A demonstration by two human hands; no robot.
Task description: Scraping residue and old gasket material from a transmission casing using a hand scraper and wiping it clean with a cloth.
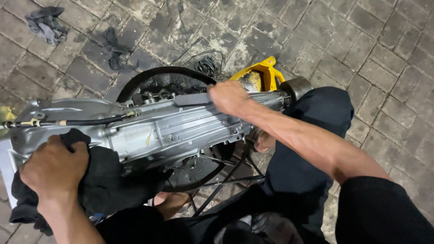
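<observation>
Across the lap, the gearbox [172, 129] lies left-right: left hand [54, 167] presses a black rag [104, 180] at its wide end, right hand [228, 97] grips its narrow end.

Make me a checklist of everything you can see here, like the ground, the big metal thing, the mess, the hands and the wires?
Surface: grey paving bricks, stained dark.
Job's things: silver gearbox lying over a round black pan.
Clutter: grey rag, black rag, yellow container.
Grippers: left hand presses a black cloth on the gearbox; right hand grips its top.
Cables: black cable along the gearbox; black coil on the ground.
Surroundings: nothing seen.
</observation>
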